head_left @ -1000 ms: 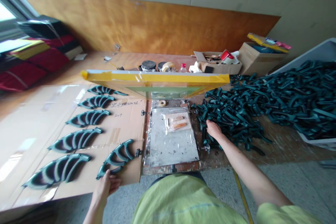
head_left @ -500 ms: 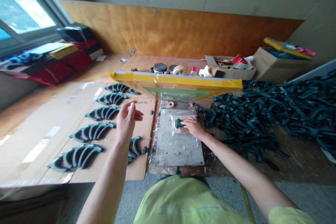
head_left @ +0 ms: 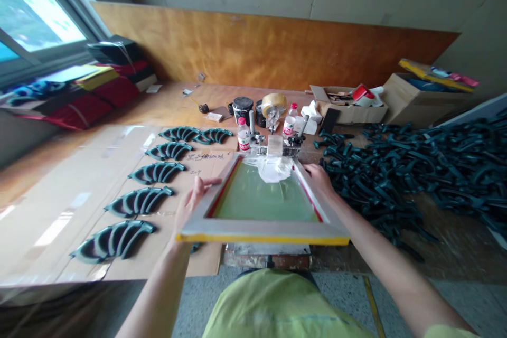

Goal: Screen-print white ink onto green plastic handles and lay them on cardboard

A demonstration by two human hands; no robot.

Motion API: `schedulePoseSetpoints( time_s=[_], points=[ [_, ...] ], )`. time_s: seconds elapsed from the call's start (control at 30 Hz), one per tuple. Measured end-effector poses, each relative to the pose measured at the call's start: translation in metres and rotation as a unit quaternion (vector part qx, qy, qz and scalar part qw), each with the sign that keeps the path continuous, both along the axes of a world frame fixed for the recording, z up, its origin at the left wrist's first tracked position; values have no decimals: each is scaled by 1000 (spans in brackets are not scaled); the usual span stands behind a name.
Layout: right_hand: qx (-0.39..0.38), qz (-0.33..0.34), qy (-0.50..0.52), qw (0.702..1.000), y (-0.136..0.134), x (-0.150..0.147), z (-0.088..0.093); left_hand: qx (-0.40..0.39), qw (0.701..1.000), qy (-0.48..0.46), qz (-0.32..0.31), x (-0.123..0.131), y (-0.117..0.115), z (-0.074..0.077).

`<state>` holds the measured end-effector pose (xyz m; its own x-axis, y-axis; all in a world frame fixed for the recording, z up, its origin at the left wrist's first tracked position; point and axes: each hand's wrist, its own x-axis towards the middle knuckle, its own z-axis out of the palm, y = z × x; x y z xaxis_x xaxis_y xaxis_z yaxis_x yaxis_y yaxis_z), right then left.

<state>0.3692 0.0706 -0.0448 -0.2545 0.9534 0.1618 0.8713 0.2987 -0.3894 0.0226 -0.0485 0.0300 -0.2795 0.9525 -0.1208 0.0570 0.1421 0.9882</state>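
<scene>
Workroom bench (head_left: 166, 103) under a plywood panel (head_left: 273, 47), window (head_left: 39, 5) at ten o'clock. Report the hands.

— Both on the screen-printing frame (head_left: 261, 232), which sits at six o'clock, at the near end of the bench. Left hand (head_left: 194, 203) is part open, fingers spread across the left rail. Right hand (head_left: 319, 179) curls over the right rail. Both have hold of the frame.

— Frame condition?

— Yellow tape along the near edge, green mesh (head_left: 265, 195), clear plastic sheet (head_left: 269, 169) bunched at the far end.

— Surroundings?

— Rows of teal arched moulded parts (head_left: 156, 172) on cardboard (head_left: 79, 179) at nine o'clock. Loose heap of the same parts (head_left: 396, 169) at three o'clock. Ink tin (head_left: 242, 108), tape roll (head_left: 274, 103) and plastic bottle (head_left: 290, 120) at twelve o'clock.
</scene>
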Motion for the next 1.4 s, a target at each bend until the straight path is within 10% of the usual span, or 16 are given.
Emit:
schedulePoseSetpoints(
  time_s=[0.27,0.43,0.6,0.73,1.13,1.4],
  points=[
    [44,97,-71,992,52,-75,35,-135,990,-13,-40,4,-36,-108],
    [-13,114,-151,982,38,-87,17,-138,989,-18,-42,0,-34,-130],
    [30,283,-117,952,-5,-58,6,-142,988,-33,-44,-2,-34,-138],
    [14,359,-114,926,-4,-46,19,-137,989,-40,-42,-1,-34,-139],
    [86,295,-41,951,-22,-52,-2,-144,989,-40,-23,4,-36,-119],
    [36,93,-28,995,71,-75,52,-132,987,-91,-28,0,-28,-42]
  ],
)
